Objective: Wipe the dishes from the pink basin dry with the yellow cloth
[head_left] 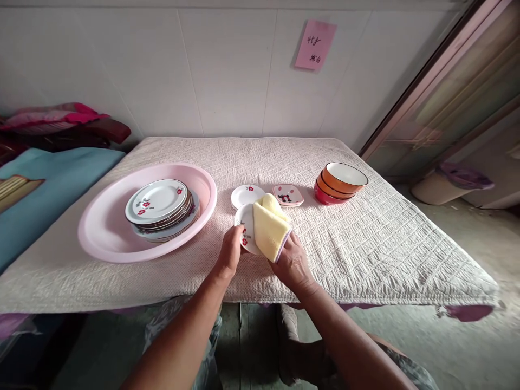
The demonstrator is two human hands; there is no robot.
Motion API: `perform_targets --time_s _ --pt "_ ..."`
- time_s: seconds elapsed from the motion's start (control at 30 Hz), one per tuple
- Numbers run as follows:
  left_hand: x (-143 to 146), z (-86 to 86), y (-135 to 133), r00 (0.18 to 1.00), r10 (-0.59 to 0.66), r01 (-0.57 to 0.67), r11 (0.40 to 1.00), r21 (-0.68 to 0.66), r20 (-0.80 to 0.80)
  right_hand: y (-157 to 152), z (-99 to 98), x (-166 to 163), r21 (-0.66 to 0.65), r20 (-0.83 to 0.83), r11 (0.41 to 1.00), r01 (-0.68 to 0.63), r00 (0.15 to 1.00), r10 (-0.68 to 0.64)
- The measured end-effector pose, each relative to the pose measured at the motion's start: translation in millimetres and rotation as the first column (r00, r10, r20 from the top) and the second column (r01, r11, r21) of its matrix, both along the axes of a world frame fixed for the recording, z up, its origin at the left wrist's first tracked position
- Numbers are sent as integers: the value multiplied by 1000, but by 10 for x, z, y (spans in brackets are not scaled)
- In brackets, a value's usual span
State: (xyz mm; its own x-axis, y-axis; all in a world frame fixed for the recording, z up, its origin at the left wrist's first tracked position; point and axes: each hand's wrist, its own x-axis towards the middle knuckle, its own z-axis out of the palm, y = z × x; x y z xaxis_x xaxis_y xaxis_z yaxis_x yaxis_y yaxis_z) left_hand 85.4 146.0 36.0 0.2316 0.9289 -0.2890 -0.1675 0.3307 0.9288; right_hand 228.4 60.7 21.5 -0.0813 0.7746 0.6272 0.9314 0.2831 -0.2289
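Observation:
My left hand point(231, 249) grips the left edge of a small white plate point(246, 233) with red flowers, held tilted over the table. In my right hand point(291, 262) is a folded yellow cloth point(271, 230), pressed against the plate's right side and hiding that part of it. Just behind the held plate lies another white flowered plate point(245, 196). To its right sits a short stack of squarish pink dishes point(288, 194) with a cartoon picture.
On the left, a pink basin point(91, 233) holds a stack of flowered plates point(158, 200). Nested orange and red bowls point(339, 184) stand at the right. A pale quilted cover point(385, 249) drapes the table, with a tiled wall behind bearing a pink note point(315, 46).

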Motion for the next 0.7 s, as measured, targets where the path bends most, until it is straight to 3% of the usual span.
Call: perform_targets --time_s 0.1,0.27,0.4,0.47,0.6,0.7 --pt "33 56 -78 998 -24 24 1000 7 64 -11 -44 -41 3 -28 1000 -16 999 16" --pt "111 -24 -166 999 -28 31 985 170 -21 -73 -38 -230 45 -90 996 -71 993 75" --pt "54 -6 -86 1000 -25 25 997 69 8 -51 89 -118 -1 -132 997 -81 988 80" --pt "2 66 -80 997 -76 79 991 109 -26 -9 121 10 -14 -198 1000 -24 980 21" --pt "-54 172 -164 941 -272 324 899 296 -202 91 106 247 -35 -445 984 175 879 -172" --pt "-54 143 -189 904 -250 394 802 449 -347 105 114 357 -75 -588 949 306 755 -290"
